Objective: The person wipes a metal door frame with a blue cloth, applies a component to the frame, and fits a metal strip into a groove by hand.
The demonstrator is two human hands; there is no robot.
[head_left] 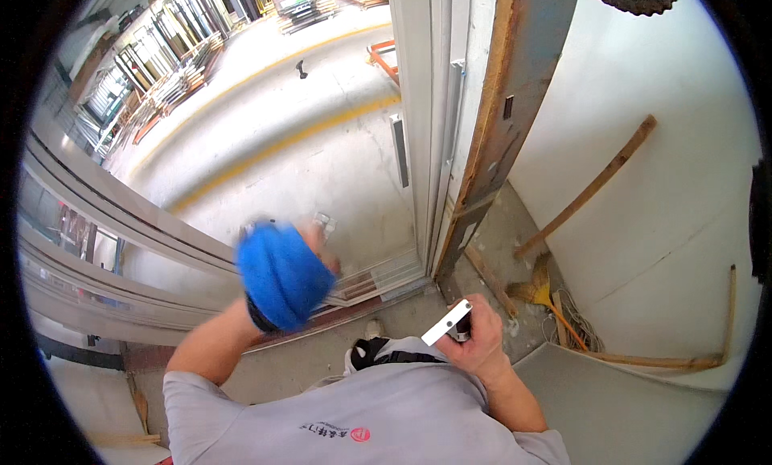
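A blue cloth (283, 276) is bunched over and around my left hand (318, 248), which is smeared by motion. The hand is raised in front of the sliding door's opening, beside the pale door frame (201, 252). A clear, shiny object (325, 222) shows just past its fingers; I cannot tell whether they touch it. My right hand (480, 336) is closed around a white rectangular metal piece (447, 323) with small dark holes and a dark part behind it. It holds this piece in front of my waist, above the floor by the wall.
A wood-edged jamb (503, 103) stands to the right of the opening. Beyond it, a wooden strip (591, 183) leans on the white wall (667, 199), near a yellow broom (532, 291) and coiled cord (587, 324). Outside, panels and frames (173, 39) are stacked along a yellow-lined floor.
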